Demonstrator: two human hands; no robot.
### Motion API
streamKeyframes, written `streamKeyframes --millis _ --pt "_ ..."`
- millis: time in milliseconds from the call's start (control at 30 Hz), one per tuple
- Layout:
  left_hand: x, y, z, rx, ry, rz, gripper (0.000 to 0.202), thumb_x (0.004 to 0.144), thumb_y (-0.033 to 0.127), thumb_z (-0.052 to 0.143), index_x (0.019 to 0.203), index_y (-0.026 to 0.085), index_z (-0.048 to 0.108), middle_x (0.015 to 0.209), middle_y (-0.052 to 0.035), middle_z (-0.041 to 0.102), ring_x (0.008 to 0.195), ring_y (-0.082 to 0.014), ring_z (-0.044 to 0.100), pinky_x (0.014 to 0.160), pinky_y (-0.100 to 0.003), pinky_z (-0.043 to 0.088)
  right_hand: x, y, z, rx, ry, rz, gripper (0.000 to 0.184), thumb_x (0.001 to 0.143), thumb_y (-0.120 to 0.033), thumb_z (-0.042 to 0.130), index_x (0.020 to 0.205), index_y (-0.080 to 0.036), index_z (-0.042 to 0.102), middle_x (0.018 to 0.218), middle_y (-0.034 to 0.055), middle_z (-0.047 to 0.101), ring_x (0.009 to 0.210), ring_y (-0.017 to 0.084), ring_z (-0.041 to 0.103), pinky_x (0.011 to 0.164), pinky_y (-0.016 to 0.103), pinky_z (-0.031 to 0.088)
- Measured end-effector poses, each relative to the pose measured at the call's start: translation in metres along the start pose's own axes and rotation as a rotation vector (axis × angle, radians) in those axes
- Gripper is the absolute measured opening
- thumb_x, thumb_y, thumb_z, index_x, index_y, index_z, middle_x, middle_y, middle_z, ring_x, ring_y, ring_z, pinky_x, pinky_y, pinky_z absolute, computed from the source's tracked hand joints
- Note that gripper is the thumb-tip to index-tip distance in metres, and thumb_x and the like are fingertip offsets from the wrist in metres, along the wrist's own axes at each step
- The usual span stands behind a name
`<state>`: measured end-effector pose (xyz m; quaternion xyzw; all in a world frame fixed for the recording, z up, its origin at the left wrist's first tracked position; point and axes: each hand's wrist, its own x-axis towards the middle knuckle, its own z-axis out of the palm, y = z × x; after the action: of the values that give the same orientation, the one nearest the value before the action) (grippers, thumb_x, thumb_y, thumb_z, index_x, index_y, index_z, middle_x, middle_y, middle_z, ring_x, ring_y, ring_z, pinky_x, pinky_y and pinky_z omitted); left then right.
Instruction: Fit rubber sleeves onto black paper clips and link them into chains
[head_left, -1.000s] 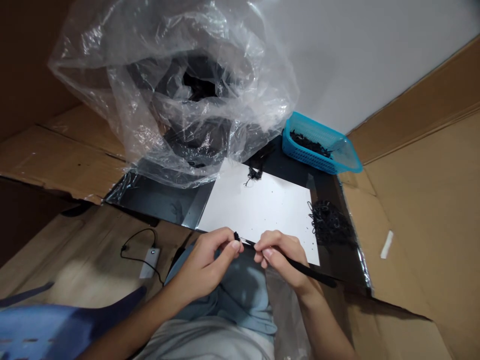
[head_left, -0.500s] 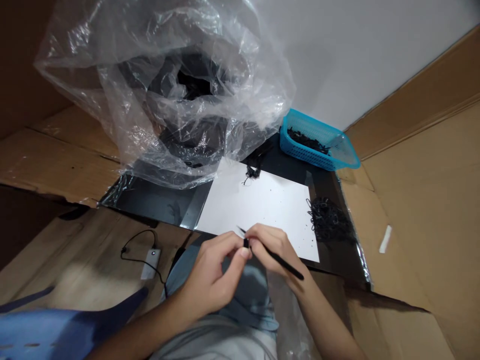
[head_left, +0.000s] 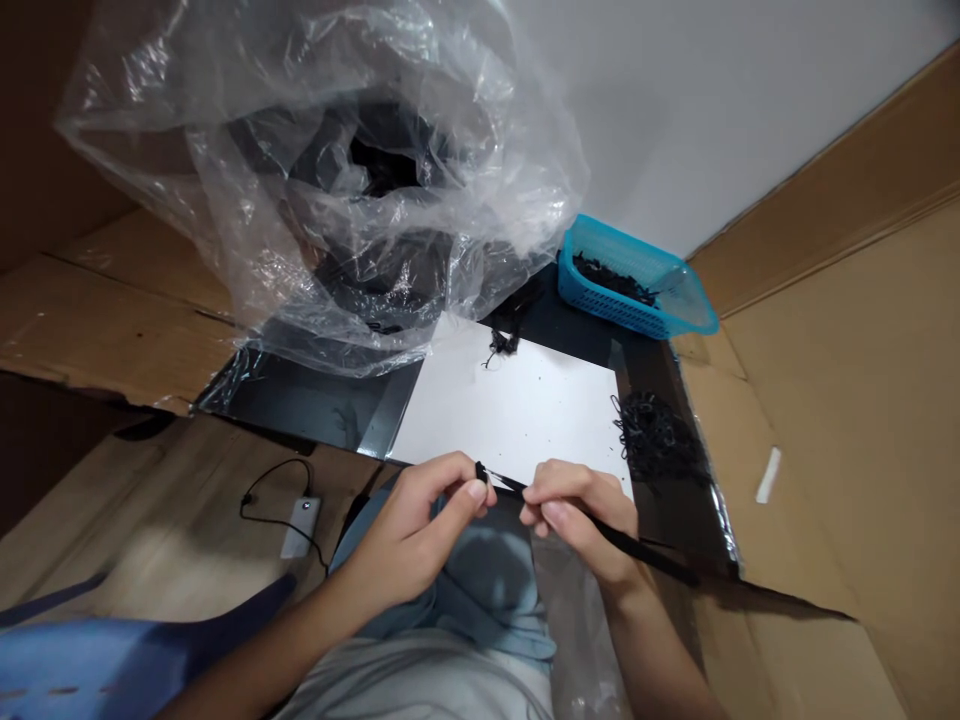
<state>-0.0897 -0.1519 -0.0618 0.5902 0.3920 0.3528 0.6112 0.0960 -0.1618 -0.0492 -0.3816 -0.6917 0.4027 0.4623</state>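
My left hand (head_left: pixel 439 520) is closed, pinching a small black piece (head_left: pixel 481 469) between thumb and fingertips. My right hand (head_left: pixel 581 510) grips a slim black pointed tool (head_left: pixel 637 548), whose kind I cannot make out. Its thin shiny tip points left, at the small black piece, and looks to be touching or almost touching it. Both hands are over the near edge of a white sheet (head_left: pixel 525 400), above my lap. Black specks and a small black tangle (head_left: pixel 502 343) lie on the sheet.
A large clear plastic bag (head_left: pixel 480 220) with dark contents stands at the back left. Blue basket (head_left: pixel 637 315) holding black pieces is at the back right. A heap of black loops (head_left: pixel 652 435) lies right of the sheet. Cardboard (head_left: pixel 847 400) borders the black tabletop (head_left: pixel 300 375).
My right hand has moved right, away from my left, and the tool has swung so its tip faces the black piece. My left hand still pinches that piece, slightly higher and further left.
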Motion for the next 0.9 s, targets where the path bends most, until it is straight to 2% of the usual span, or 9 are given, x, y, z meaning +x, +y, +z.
streamKeyframes --millis 200,367,600,733,900 --pt "0.0 0.002 -0.002 0.04 -0.002 0.011 0.028 0.092 0.029 0.045 0.069 0.015 0.054 0.067 0.0005 0.054 0.064 -0.0118 0.048 0.063 -0.022 0.037 0.0 0.006 0.0 0.042 0.002 0.053 0.017 0.083 -0.011 0.048 0.084 -0.02 0.062 0.061 -0.0004 0.063 0.047 0.009 0.055 0.044 0.019 0.046" --pt "0.0 0.0 -0.002 0.113 -0.011 0.018 0.03 0.091 0.029 0.044 0.067 0.015 0.052 0.064 0.0013 0.05 0.063 -0.0121 0.047 0.06 -0.023 0.035 -0.001 0.008 -0.003 0.019 -0.062 0.092 0.016 0.083 -0.01 0.047 0.083 -0.019 0.061 0.061 -0.0007 0.063 0.047 0.009 0.056 0.044 0.019 0.047" --pt "0.004 -0.007 0.0 0.161 0.019 0.006 0.028 0.092 0.028 0.041 0.069 0.015 0.051 0.065 0.0008 0.051 0.064 -0.0133 0.048 0.061 -0.024 0.035 0.003 0.001 -0.002 -0.246 -0.117 0.018 0.021 0.082 -0.006 0.042 0.08 -0.02 0.057 0.063 -0.0023 0.06 0.051 0.009 0.055 0.048 0.019 0.043" --pt "0.004 -0.01 0.002 0.166 0.047 0.014 0.029 0.092 0.028 0.04 0.068 0.016 0.05 0.065 0.0005 0.05 0.063 -0.0134 0.047 0.06 -0.024 0.035 0.005 -0.002 0.002 -0.326 -0.139 -0.014 0.021 0.081 -0.006 0.04 0.079 -0.021 0.054 0.063 -0.0023 0.058 0.051 0.01 0.053 0.048 0.021 0.041" --pt "-0.011 0.006 0.007 0.179 0.015 0.105 0.028 0.093 0.025 0.041 0.068 0.016 0.05 0.064 0.0009 0.049 0.062 -0.0122 0.047 0.059 -0.024 0.034 0.009 0.02 0.007 -0.411 -0.171 -0.027 0.02 0.082 -0.008 0.041 0.075 -0.02 0.055 0.062 -0.0009 0.058 0.055 0.011 0.054 0.052 0.022 0.043"
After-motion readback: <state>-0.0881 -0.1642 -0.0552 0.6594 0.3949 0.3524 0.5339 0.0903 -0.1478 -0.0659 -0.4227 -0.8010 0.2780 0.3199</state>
